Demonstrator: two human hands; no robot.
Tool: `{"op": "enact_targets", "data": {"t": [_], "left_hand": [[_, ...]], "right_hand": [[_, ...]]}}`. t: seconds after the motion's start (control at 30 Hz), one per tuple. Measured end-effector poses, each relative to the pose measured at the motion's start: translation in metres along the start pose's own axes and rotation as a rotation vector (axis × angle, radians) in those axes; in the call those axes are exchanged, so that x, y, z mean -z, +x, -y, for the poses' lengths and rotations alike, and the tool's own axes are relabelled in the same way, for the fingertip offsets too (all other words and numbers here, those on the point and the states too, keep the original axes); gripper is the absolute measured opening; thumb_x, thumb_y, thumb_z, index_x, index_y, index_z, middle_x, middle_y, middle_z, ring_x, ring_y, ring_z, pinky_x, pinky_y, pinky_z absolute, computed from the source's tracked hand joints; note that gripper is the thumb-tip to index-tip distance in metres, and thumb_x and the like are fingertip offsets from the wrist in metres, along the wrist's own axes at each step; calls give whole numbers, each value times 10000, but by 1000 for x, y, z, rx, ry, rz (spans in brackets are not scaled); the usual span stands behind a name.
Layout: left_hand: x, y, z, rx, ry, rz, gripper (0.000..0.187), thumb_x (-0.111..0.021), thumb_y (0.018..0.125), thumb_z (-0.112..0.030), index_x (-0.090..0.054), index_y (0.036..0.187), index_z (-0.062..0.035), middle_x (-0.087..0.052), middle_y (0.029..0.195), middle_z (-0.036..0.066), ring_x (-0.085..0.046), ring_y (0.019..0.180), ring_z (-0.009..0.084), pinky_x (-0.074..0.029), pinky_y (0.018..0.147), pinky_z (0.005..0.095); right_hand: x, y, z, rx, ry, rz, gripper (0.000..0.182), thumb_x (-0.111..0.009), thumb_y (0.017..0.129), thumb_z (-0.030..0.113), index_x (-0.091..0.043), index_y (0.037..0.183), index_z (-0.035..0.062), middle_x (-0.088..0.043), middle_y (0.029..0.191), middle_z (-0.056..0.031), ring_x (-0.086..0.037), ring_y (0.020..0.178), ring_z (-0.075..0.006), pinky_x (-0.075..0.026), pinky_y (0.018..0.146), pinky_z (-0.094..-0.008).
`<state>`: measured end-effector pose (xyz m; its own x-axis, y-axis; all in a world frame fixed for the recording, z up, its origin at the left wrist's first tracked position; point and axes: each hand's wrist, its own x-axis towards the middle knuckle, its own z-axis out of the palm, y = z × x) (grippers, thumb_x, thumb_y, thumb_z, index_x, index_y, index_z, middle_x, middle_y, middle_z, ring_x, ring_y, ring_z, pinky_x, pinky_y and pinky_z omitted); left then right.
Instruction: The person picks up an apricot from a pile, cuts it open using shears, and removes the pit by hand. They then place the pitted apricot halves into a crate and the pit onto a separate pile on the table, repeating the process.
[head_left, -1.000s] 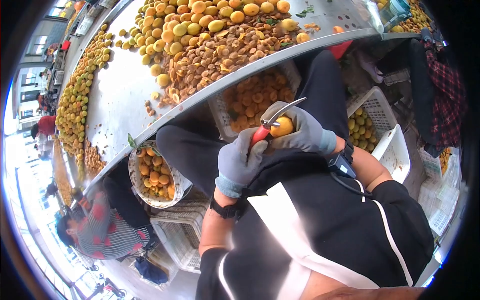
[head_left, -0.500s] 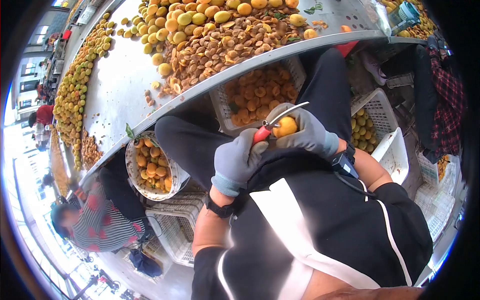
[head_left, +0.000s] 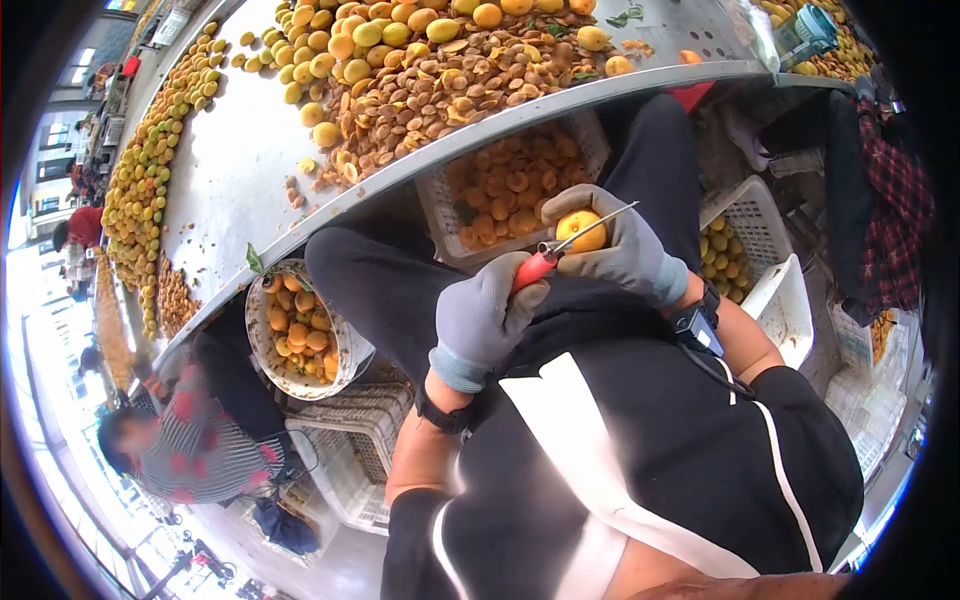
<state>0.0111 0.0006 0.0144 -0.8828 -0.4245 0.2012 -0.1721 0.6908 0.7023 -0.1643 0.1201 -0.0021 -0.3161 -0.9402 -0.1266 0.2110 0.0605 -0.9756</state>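
Observation:
My left hand, in a grey work glove, is closed around the red handle of a knife. Its thin blade points up and to the right, crossing the face of a yellow-orange apricot. That fruit sits in the gloved fingers of my right hand, which are curled round it. Both hands are together over my lap. Just beyond them, under the table edge, a white crate holds many opened apricot halves.
A metal table carries whole apricots and a heap of brown pits. A white bucket of apricots stands at my left, a crate of greener fruit at my right. A person in a striped top sits at left.
The knife blade has swung down from above the apricot to lie across it. My right hand has turned and moved slightly right, showing more of the fruit.

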Motion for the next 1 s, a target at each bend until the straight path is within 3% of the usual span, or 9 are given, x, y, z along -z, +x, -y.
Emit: {"op": "enact_targets", "data": {"t": [0.07,0.13,0.33,0.63,0.87,0.93,1.0], "left_hand": [[1,1,-1,-2,11,-35,256,-636,876,-279,-583,1034,-84,-632,759,144,-633,647,341,-481,547,364],[2,2,-1,-2,25,-75,258,-639,873,-279,-583,1041,-91,-634,762,145,-633,646,338,-482,547,365],[0,-1,-1,-7,119,9,322,-642,858,-331,-582,1054,-82,-629,786,129,-621,648,327,-478,539,377],[0,-4,-2,132,-104,89,283,-610,888,-333,-554,994,-77,-574,684,169,-596,626,363,-447,528,407],[-3,-2,-5,97,122,139,261,-617,874,-317,-533,941,-79,-588,704,154,-592,618,354,-441,517,408],[-5,-3,-3,98,161,163,250,-625,865,-301,-530,935,-81,-593,709,150,-593,619,350,-444,517,405],[-6,-4,-2,75,138,177,229,-642,844,-270,-532,931,-88,-598,711,145,-598,619,342,-451,520,404]], "right_hand": [[0,-2,0,-47,30,-5,510,-773,698,43,-546,1155,51,-525,1143,-31,-531,1017,-135,-423,914,-277],[1,-3,-4,88,-116,36,482,-773,715,61,-549,1142,54,-529,1133,-42,-535,1009,-138,-420,915,-278],[-2,0,2,109,-200,72,476,-793,715,90,-563,1131,62,-572,1108,-72,-565,1022,-168,-448,908,-294],[-4,-3,-3,121,-194,82,446,-771,730,58,-549,1116,57,-553,1046,-47,-547,979,-141,-429,880,-272],[-4,-5,-2,112,-225,74,422,-745,728,30,-544,1098,58,-554,1041,-46,-549,970,-139,-430,870,-269],[-5,-7,-3,166,-286,45,431,-799,719,130,-561,1072,63,-581,1028,-87,-591,942,-206,-474,832,-313],[-4,-6,-2,188,-341,45,425,-796,716,122,-559,1063,61,-575,1024,-87,-587,935,-207,-471,825,-311]]}}
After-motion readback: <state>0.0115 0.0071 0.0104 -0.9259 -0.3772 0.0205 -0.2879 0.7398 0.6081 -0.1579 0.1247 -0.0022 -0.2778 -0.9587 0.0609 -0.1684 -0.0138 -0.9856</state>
